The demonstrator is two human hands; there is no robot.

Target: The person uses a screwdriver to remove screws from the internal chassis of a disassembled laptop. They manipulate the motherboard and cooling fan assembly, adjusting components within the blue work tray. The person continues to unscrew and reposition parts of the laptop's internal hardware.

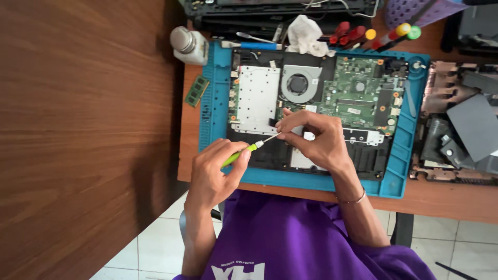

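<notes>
While the left hand (212, 173) keeps its grip clamped on a green screwdriver (243, 152), the right hand (311, 137) pinches the tool's tip over the opened laptop (311, 98). That sits on a blue mat (215, 109) on the surface; beyond lie more screwdrivers (373, 35) and a white cloth (306, 36).

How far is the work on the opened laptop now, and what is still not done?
Done: the laptop lies open on the blue mat, its green board and fan exposed; one memory module lies beside the mat. In hand: the left hand holds a green screwdriver, and the right hand steadies its tip. Left: board and fan are not yet lifted out, and the case stays open.
</notes>
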